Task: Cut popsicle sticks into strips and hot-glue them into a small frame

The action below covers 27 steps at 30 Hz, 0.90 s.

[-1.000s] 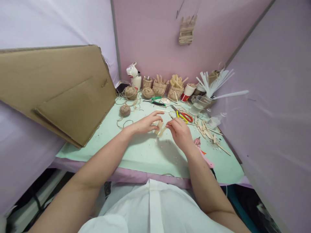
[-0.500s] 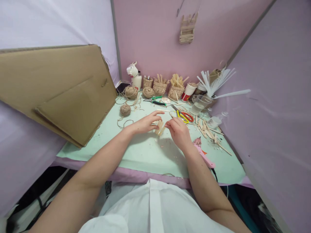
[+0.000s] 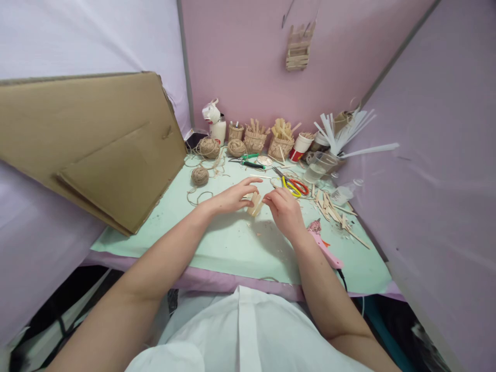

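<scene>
A small piece made of pale wooden craft sticks (image 3: 254,205) is between my two hands above the green tabletop. My left hand (image 3: 236,197) grips its left side, thumb in front and fingers curved over behind. On the other side, my right hand (image 3: 284,208) is closed in a pinch at the right edge of the piece; whatever lies inside the fingertips is mostly hidden. Just behind the right hand are scissors with yellow handles (image 3: 291,187) and others with red handles (image 3: 300,186). Below it, by the forearm, rests a pink glue gun (image 3: 324,249).
Twine balls (image 3: 200,176), green-handled pliers (image 3: 253,165) and woven stick holders (image 3: 254,140) stand or lie toward the back. Loose sticks (image 3: 329,209) and a clear bottle (image 3: 344,192) are at right, near a plastic cup (image 3: 320,166). A cardboard sheet (image 3: 104,124) leans at left.
The right-hand stick of the small piece has come closer to the others, narrowing the gap between them. Both hands stay almost in place.
</scene>
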Available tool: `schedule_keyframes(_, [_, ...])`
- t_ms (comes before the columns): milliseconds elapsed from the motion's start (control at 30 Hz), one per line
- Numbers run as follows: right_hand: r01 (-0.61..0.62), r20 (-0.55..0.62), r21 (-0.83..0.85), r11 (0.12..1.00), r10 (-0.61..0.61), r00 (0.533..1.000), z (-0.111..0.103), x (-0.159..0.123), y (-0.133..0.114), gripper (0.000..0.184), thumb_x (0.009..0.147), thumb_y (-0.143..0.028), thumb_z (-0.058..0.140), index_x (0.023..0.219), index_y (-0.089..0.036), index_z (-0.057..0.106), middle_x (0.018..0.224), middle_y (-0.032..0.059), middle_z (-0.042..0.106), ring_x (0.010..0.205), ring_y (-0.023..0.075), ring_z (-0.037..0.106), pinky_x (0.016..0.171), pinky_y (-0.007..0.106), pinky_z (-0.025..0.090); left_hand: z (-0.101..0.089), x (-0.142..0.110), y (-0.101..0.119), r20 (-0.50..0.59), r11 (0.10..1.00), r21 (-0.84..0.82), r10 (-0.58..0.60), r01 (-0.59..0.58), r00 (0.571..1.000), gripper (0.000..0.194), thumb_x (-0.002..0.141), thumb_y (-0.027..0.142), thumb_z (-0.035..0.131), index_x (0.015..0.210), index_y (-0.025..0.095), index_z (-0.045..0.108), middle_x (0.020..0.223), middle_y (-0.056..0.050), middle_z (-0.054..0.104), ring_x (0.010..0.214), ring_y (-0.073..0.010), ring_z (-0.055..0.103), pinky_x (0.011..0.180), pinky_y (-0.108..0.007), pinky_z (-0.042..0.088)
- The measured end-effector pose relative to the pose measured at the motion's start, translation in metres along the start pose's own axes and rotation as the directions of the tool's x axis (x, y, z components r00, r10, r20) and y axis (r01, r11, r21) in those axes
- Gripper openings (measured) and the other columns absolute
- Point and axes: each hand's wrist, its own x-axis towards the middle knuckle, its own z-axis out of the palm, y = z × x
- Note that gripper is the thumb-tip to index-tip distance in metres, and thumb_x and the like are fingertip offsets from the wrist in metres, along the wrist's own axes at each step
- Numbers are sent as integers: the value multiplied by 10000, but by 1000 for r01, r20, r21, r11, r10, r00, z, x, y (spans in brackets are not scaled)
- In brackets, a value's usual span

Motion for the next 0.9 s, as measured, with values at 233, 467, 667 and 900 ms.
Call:
schedule_keyframes(233, [-25, -12, 31, 999, 26, 1000, 0, -2, -2, 146, 912, -252, 486, 832, -190, 591, 805, 54, 579, 797, 189, 508, 709, 301, 415, -1, 0, 2, -3, 1000, 5, -1, 1, 1000, 170, 756, 109, 493, 887, 198, 555, 1402, -81, 353, 1292, -205, 367, 1032, -369, 346])
schedule_keyframes(467, [-55, -26, 68, 996, 57, 998, 2, -4, -2, 117, 898, -242, 502, 878, -193, 606, 853, 65, 566, 825, 190, 531, 723, 303, 438, 0, 0, 2, -6, 1000, -1, -8, 8, 1000, 158, 753, 123, 498, 876, 195, 565, 1401, -82, 356, 1298, -220, 357, 1024, -386, 347])
schedule_keyframes(667, [-91, -15, 88, 992, 93, 996, 3, -4, -2, 113, 895, -238, 497, 903, -207, 606, 883, 67, 558, 837, 196, 536, 729, 315, 443, 0, -1, 4, -4, 1000, 1, -18, 18, 1000, 152, 758, 133, 493, 875, 200, 562, 1405, -84, 353, 1285, -221, 376, 1001, -386, 374])
schedule_keyframes(900, [-93, -16, 86, 992, 94, 995, 3, -5, -2, 105, 892, -232, 505, 904, -202, 605, 882, 68, 554, 838, 195, 537, 731, 308, 443, 1, -1, 2, 1, 1000, 13, -4, 4, 1000, 136, 763, 129, 492, 864, 199, 551, 1410, -85, 341, 1298, -209, 363, 1008, -374, 374])
